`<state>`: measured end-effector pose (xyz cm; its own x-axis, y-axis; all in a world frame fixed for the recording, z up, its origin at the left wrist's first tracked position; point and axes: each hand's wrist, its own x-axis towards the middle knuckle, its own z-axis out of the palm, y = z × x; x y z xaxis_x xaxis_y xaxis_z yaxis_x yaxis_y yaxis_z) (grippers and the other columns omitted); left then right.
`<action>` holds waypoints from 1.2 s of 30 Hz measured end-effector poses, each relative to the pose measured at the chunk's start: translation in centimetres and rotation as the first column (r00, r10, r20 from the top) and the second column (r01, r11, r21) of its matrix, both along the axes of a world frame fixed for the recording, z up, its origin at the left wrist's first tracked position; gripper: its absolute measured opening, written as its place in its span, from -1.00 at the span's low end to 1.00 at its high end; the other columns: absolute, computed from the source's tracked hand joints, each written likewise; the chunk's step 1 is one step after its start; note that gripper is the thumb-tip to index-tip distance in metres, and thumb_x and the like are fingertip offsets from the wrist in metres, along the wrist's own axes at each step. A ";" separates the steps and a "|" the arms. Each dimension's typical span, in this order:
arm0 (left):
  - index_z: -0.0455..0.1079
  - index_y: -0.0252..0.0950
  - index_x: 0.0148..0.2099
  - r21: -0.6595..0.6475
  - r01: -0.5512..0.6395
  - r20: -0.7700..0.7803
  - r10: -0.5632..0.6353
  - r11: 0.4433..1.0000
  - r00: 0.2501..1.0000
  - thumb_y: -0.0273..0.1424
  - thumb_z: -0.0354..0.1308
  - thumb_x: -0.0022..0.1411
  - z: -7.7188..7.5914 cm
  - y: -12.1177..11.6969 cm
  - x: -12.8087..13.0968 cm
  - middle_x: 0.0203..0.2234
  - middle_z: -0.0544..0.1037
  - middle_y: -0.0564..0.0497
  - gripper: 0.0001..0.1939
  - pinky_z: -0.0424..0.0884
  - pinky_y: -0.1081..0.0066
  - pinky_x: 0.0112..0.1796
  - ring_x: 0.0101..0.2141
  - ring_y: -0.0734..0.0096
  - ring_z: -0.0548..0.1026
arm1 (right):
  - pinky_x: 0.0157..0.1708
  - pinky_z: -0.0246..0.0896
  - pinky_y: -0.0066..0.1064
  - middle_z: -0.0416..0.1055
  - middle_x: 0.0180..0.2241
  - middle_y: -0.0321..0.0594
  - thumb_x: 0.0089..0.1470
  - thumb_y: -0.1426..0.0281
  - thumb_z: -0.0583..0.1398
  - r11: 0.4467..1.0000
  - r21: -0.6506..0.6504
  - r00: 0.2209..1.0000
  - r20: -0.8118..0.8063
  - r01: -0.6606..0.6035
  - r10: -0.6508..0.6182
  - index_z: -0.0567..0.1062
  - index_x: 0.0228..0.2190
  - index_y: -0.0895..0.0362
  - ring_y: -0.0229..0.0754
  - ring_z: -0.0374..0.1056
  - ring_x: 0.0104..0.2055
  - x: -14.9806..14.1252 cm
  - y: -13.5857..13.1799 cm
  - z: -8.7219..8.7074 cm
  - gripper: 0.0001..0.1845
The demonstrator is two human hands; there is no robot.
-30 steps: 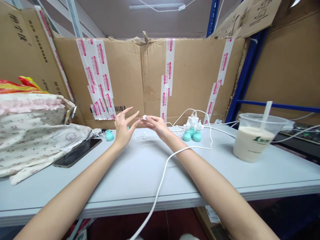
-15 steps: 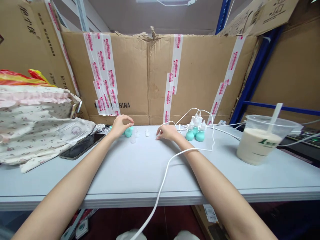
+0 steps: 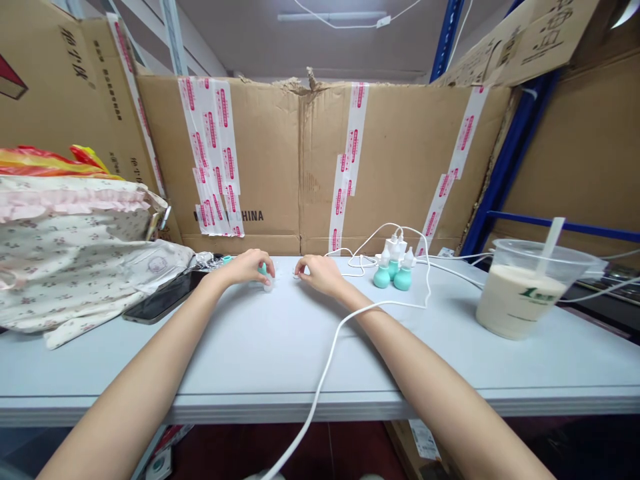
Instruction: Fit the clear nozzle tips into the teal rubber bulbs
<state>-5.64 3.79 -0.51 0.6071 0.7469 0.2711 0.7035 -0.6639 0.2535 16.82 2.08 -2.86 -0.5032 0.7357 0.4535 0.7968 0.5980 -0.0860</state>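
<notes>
My left hand (image 3: 247, 267) rests at the far side of the pale table (image 3: 280, 347), fingers curled over a small teal bulb (image 3: 263, 269). A tiny clear cap (image 3: 269, 287) lies just below its fingertips. My right hand (image 3: 317, 272) is a short way to the right, fingers bent down on a small white piece that is mostly hidden. Right of it stands a cluster of teal bulbs with white nozzles (image 3: 393, 273), plugged into white cables.
A white cable (image 3: 327, 360) runs across my right forearm and off the front edge. A dark phone (image 3: 157, 304) and floral cloth (image 3: 65, 253) lie at left. A lidded cup of milky drink (image 3: 525, 293) stands at right. Taped cardboard (image 3: 310, 160) walls the back.
Both hands dropped from mid-air to the tabletop. My left hand closed over the teal bulb and drew it slightly right; my right hand shifted left toward the small white piece.
</notes>
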 end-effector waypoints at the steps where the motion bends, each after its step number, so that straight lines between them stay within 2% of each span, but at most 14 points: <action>1: 0.52 -0.16 -0.42 -0.005 0.003 0.015 -0.003 1.000 1.000 -0.18 0.29 -0.21 0.1 0.0 0.0 -0.43 0.53 0.02 -0.76 0.25 0.41 -0.27 -0.33 0.29 0.42 | -0.37 0.01 -0.47 0.46 -0.28 -0.31 0.03 0.43 0.11 1.000 0.011 1.000 0.001 -0.014 0.014 0.49 -0.37 0.05 -0.23 0.34 -0.26 -0.2 -0.1 -0.1 -0.85; 5: 0.51 -0.20 -0.43 -0.061 0.012 0.189 0.000 0.998 0.982 -0.19 0.29 -0.22 1.0 -0.5 0.2 -0.47 0.55 0.02 -0.74 0.30 0.41 -0.35 -0.39 0.31 0.44 | -0.33 0.00 -0.46 0.45 -0.22 -0.28 0.09 0.43 0.09 0.999 0.018 0.999 0.009 -0.031 0.031 0.48 -0.32 0.06 -0.24 0.34 -0.22 -0.7 -0.4 -0.4 -0.83; 8: 0.50 -0.26 -0.38 -0.132 0.003 0.352 0.044 0.991 0.935 -0.19 0.29 -0.20 1.7 -0.9 0.0 -0.57 0.52 0.02 -0.69 0.30 0.43 -0.49 -0.54 0.39 0.41 | -0.30 -0.03 -0.43 0.43 -0.22 -0.27 0.11 0.45 0.06 0.999 0.035 0.999 0.033 -0.040 0.039 0.47 -0.30 0.06 -0.24 0.32 -0.22 -1.4 -0.6 -0.8 -0.81; 10: 0.49 -0.29 -0.33 -0.153 0.004 0.443 0.065 0.988 0.894 -0.21 0.29 -0.18 2.0 -1.2 -0.2 -0.53 0.53 -0.01 -0.66 0.31 0.43 -0.52 -0.55 0.40 0.42 | -0.28 -0.04 -0.40 0.43 -0.22 -0.26 0.11 0.47 0.05 0.998 0.043 0.997 0.072 -0.042 0.039 0.46 -0.31 0.06 -0.23 0.31 -0.23 -2.1 -0.6 -1.1 -0.80; 15: 0.47 -0.29 -0.18 -0.143 0.024 0.624 0.071 0.989 0.778 -0.25 0.29 -0.17 2.5 -1.6 -0.5 -0.26 0.54 -0.09 -0.57 0.41 0.31 -0.28 -0.31 0.28 0.49 | -0.19 -0.09 -0.29 0.38 -0.18 -0.12 0.11 0.51 0.00 0.990 0.143 0.990 0.138 0.016 -0.036 0.44 -0.26 0.12 -0.12 0.21 -0.11 -4.0 -0.5 -2.3 -0.76; 19: 0.48 -0.32 -0.22 -0.119 0.042 0.686 0.052 0.992 0.725 -0.25 0.29 -0.15 2.5 -1.5 -0.7 -0.19 0.50 -0.13 -0.61 0.42 0.27 -0.26 -0.28 0.23 0.50 | -0.14 -0.13 -0.21 0.34 -0.09 -0.10 0.14 0.44 -0.01 0.985 0.171 0.987 0.157 -0.008 -0.019 0.43 -0.18 0.10 -0.07 0.13 -0.05 -4.5 -0.2 -3.0 -0.72; 25: 0.45 -0.34 -0.17 -0.083 0.003 0.737 0.059 0.997 0.674 -0.25 0.27 -0.09 2.5 -1.7 -0.5 -0.25 0.55 -0.15 -0.59 0.40 0.24 -0.18 -0.21 0.18 0.49 | -0.07 -0.24 -0.18 0.46 -0.24 -0.12 0.16 0.43 0.00 0.985 0.156 0.977 0.209 -0.074 0.040 0.47 -0.24 0.11 -0.11 0.19 -0.12 -4.5 -0.1 -3.0 -0.74; 28: 0.46 -0.35 -0.21 -0.074 -0.007 0.747 0.060 0.997 0.662 -0.22 0.29 -0.12 2.5 -1.8 -0.2 -0.26 0.55 -0.15 -0.59 0.40 0.26 -0.16 -0.22 0.19 0.50 | -0.08 -0.23 -0.22 0.48 -0.28 -0.14 0.14 0.44 0.03 0.990 0.127 0.984 0.176 -0.065 0.042 0.49 -0.27 0.11 -0.14 0.22 -0.14 -4.5 0.0 -3.1 -0.76; 32: 0.46 -0.34 -0.22 -0.091 -0.006 0.740 0.072 0.996 0.669 -0.16 0.28 -0.13 2.3 -1.7 0.2 -0.28 0.56 -0.15 -0.56 0.43 0.28 -0.26 -0.25 0.18 0.50 | -0.14 -0.21 -0.26 0.49 -0.30 -0.15 0.12 0.43 0.07 0.995 0.085 0.992 0.120 -0.046 0.035 0.50 -0.32 0.09 -0.15 0.23 -0.15 -4.5 0.0 -3.0 -0.81; 36: 0.43 -0.34 -0.13 -0.079 -0.021 0.750 0.073 0.997 0.657 -0.19 0.30 -0.16 2.2 -1.4 0.2 -0.26 0.54 -0.14 -0.48 0.43 0.29 -0.25 -0.25 0.21 0.49 | -0.18 -0.19 -0.29 0.48 -0.26 -0.17 0.10 0.40 0.10 0.997 0.071 0.998 0.060 -0.041 0.037 0.45 -0.21 0.10 -0.15 0.23 -0.15 -4.6 -0.1 -3.0 -0.80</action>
<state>-5.44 2.38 1.64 0.1794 0.7987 0.5744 0.2853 -0.6010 0.7466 12.21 1.95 -5.84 -0.5579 0.6814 0.4737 0.7752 0.6317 0.0043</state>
